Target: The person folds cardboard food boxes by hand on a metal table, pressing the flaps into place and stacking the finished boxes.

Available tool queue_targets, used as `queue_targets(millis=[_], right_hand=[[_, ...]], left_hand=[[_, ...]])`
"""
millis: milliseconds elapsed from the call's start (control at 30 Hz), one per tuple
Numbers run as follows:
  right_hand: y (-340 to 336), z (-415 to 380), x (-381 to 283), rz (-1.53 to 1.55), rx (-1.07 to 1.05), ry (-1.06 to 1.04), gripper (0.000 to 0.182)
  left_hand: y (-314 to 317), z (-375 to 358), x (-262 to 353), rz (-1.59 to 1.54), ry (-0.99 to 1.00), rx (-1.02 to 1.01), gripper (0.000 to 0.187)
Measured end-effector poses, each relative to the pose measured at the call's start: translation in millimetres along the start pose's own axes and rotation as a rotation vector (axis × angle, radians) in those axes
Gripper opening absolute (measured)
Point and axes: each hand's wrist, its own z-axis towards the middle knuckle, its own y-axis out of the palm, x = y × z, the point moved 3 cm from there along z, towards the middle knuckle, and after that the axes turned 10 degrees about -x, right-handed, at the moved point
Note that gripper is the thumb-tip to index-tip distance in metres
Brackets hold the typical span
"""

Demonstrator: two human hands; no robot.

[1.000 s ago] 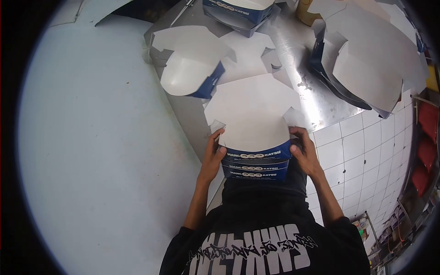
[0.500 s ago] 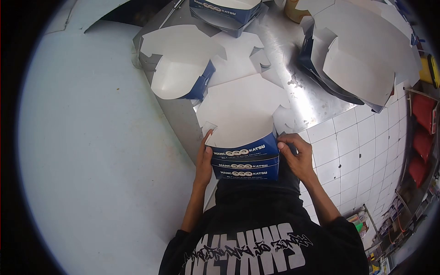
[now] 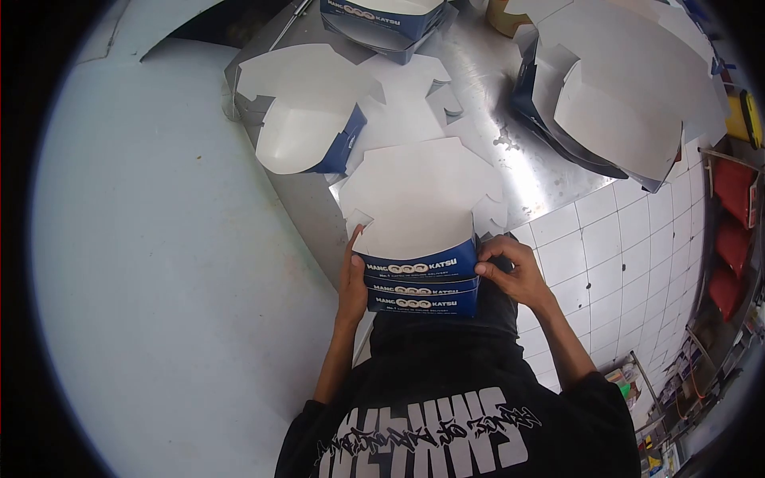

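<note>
In front of my lap sits a nested stack of paper food boxes, blue outside and white inside, with "MANG KATSU" print facing me. The top box has its white lid flap raised away from me, over the table edge. My left hand is closed on the left side of the top box, thumb at the front corner and a fingertip by the side tab. On the opposite side my right hand pinches the right front corner between thumb and bent fingers.
A metal table holds flat white cardboard blanks, a single folded box at left, another stack at the back and a larger stack at right. A pale wall-like surface runs along the left.
The camera view has shifted slightly. The top box sits a little lower against the stack, and my right hand has moved slightly down along its right corner. Both hands keep their hold.
</note>
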Motion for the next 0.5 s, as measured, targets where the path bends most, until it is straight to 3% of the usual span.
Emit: queue_targets(millis=[167, 500], right_hand=[[-4.6, 1.2, -1.6, 0.031, -0.046, -0.044, 0.015], [-3.1, -4.2, 5.9, 0.028, -0.081, 0.068, 0.018]], left_hand=[[-2.2, 1.9, -7.4, 0.064, 0.005, 0.021, 0.072], [-11.0, -3.8, -11.8, 0.070, -0.020, -0.034, 0.082]])
